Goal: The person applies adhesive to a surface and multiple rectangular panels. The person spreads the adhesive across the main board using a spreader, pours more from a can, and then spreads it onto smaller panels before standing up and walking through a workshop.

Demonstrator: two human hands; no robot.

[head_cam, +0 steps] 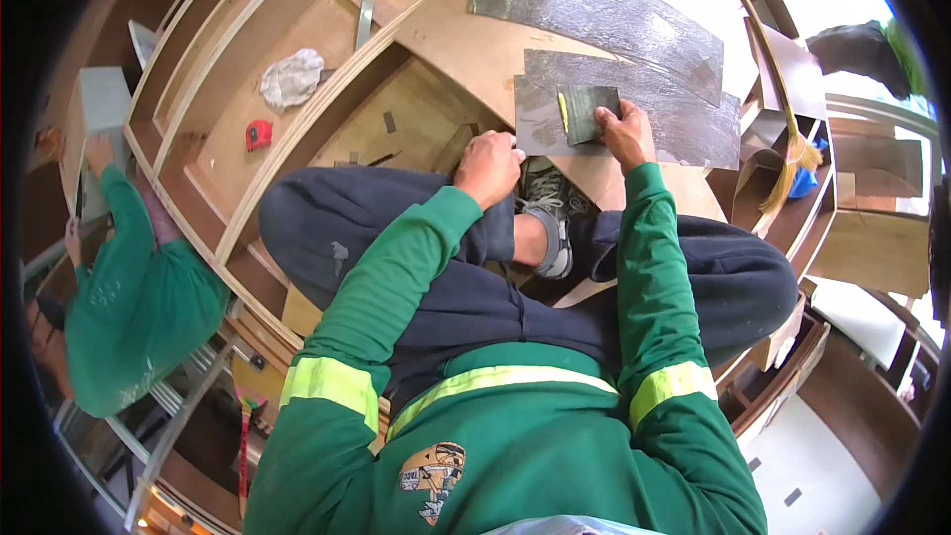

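My right hand (628,135) grips a small dark square of thin sheet (591,115), with a streak of yellow glue along its left edge. The square rests on or just above a dark laminate strip (691,122), whose surface looks wet and streaky. At that strip's lower left corner, my left hand (489,167) has its fingers curled around the edge; the fingertips are partly hidden. Beyond lies a longer dark laminate strip (594,7), also shiny. Both strips lie on a plywood panel (446,30) over the wooden cabinet frame where I sit cross-legged.
Left, a red tape measure (258,135), a crumpled white rag (292,79) and a metal strip (364,21) lie inside the frame. A straw broom (791,156) leans at right. A person in green (148,312) works at far left, near a ladder (141,446).
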